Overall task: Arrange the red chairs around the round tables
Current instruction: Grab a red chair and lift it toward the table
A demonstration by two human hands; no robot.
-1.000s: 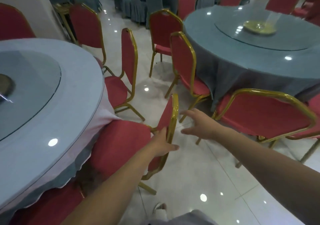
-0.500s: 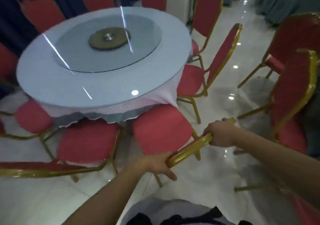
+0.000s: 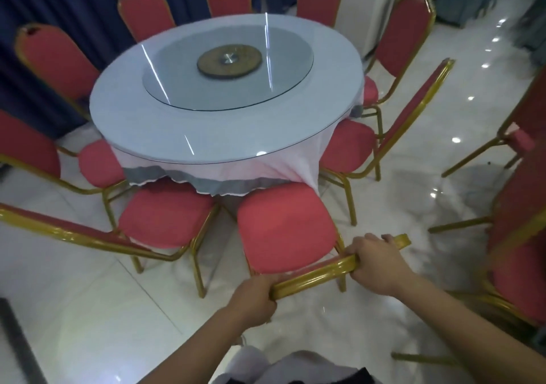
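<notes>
The left grip (image 3: 254, 295) and right grip (image 3: 375, 262) wrap fully round the red chair (image 3: 283, 227) back rail (image 3: 313, 274), seat front at the worktop (image 3: 141, 135) cloth edge.

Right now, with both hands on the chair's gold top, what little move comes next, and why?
Probably nudge the chair toward the round table: left hand and right hand grip its back rail, and most of its seat sticks out.

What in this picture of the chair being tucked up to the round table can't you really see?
1. Head view: round table's legs, hidden by its tablecloth.
2. Head view: fingertips of the left hand and right hand, wrapped round the held chair's gold rail.
3. Head view: chair at the right edge, blurred and cut by the frame.
</notes>
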